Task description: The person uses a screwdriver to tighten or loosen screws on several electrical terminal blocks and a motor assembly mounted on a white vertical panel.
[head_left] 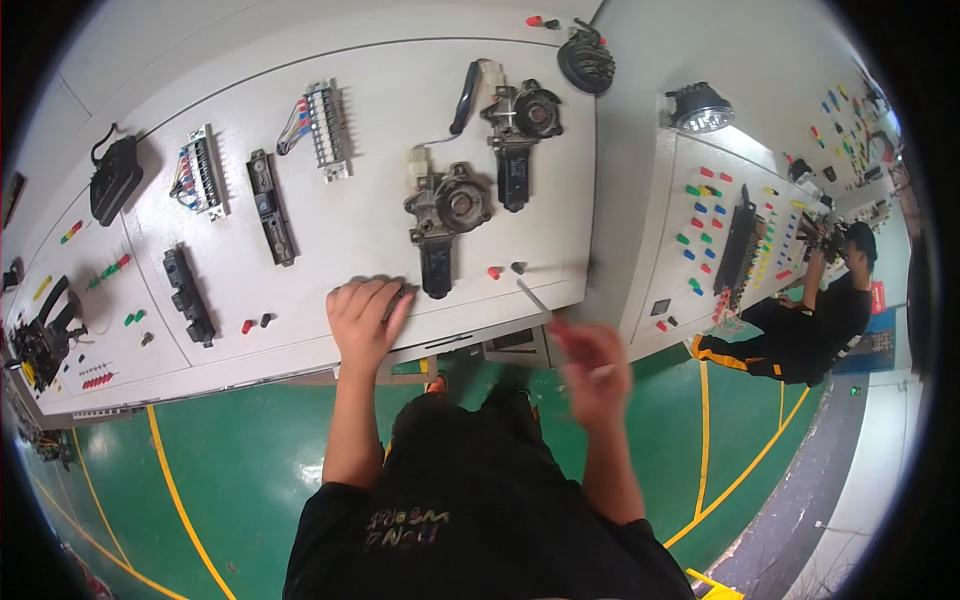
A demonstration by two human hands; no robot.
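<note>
My right hand [598, 385] is closed around the red handle of a screwdriver [535, 300]. Its thin metal shaft slants up and left, and the tip is close to a black terminal [517, 267] beside a red terminal [494, 272] on the white panel. Motion blurs this hand a little. On the panel's near part rests my left hand [362, 312], fingers curled, with something small and dark by the thumb and index finger. Just right of it is a window motor [450, 208] with a black cylinder and round gear housing. Another window motor [520, 125] sits farther off.
Left on the panel are a terminal block [325, 130], a second terminal block [203, 173], a black switch strip [270, 208] and another switch unit [188, 295]. A round horn [586, 60] and lamp [700, 108] are far right. A co-worker [845, 310] is at the right bench.
</note>
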